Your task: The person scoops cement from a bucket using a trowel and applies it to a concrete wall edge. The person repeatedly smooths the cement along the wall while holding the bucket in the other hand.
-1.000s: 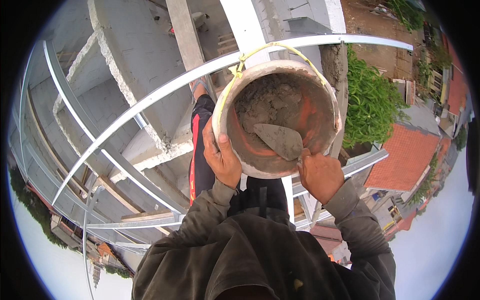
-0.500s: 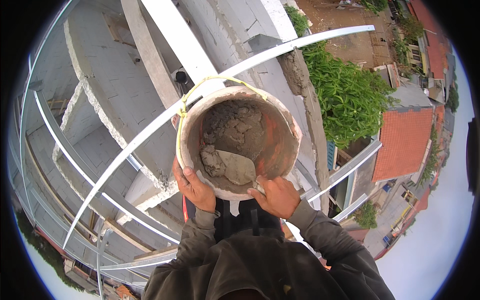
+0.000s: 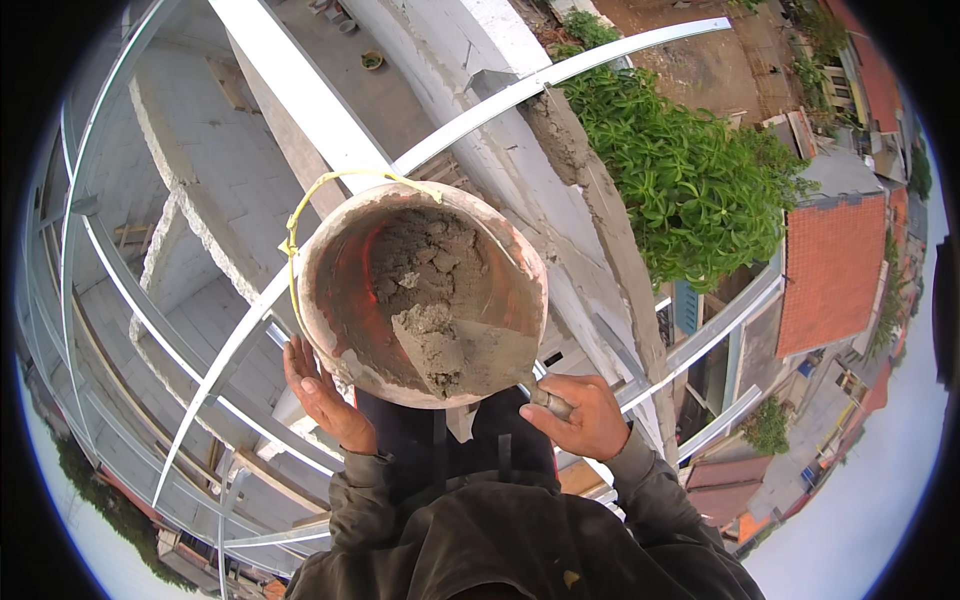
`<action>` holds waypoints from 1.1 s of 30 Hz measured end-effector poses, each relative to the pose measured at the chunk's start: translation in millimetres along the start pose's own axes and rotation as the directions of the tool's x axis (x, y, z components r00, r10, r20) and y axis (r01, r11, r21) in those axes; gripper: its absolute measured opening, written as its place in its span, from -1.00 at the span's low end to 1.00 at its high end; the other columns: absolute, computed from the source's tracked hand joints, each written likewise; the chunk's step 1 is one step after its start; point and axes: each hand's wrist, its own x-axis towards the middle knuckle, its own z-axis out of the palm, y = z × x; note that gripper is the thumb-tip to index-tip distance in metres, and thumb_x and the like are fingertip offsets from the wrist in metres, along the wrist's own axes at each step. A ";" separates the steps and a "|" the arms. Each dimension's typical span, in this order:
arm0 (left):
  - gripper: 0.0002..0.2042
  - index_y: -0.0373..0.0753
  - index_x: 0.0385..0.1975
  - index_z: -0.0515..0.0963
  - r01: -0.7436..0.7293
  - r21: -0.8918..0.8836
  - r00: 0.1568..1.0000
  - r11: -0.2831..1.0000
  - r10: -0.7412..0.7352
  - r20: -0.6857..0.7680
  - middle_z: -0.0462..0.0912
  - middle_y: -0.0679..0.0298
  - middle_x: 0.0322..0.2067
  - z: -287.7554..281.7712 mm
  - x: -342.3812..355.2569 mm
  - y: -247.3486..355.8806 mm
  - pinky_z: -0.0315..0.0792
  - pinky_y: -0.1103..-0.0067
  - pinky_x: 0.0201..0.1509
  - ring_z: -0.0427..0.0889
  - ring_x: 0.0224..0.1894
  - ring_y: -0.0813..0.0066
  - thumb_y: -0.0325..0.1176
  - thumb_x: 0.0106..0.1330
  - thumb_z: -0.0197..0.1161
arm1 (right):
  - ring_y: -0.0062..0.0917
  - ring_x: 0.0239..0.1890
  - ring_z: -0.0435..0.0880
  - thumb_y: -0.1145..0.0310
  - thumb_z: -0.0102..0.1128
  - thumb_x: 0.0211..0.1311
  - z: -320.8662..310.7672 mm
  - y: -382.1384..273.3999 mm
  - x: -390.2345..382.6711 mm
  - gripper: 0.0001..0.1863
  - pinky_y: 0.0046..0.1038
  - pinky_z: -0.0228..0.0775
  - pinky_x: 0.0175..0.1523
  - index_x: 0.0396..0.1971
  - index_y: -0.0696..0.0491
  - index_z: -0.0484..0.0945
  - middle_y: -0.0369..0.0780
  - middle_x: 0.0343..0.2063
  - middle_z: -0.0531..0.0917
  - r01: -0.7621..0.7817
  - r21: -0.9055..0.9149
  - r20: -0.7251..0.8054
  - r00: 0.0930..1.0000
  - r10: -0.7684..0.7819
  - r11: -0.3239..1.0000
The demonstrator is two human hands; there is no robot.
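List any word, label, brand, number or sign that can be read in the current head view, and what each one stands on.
No readable text.
Bucket: mortar-smeared, no lettering seen.
Trowel in the right hand: no marking made out.
Dark top: a small yellowish mark, no letters made out.
Distant houses: too small to tell whether any sign is there.

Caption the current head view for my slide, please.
The right hand grips a trowel carrying grey mortar at the mouth of a bucket, the left hand open beside it.
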 end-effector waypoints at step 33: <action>-0.10 -0.32 0.61 -0.14 0.407 -0.474 0.853 0.781 -0.139 0.503 -0.18 0.05 0.63 444.7 -69.4 -97.9 -0.27 0.42 0.67 -0.19 0.66 0.25 0.36 0.57 -0.38 | -0.38 -0.56 0.61 0.14 0.12 0.54 -128.9 255.3 86.3 -0.60 -0.36 0.43 -0.42 -0.21 0.25 0.62 -0.16 -0.59 0.60 -0.083 0.081 -0.634 0.764 0.116 0.993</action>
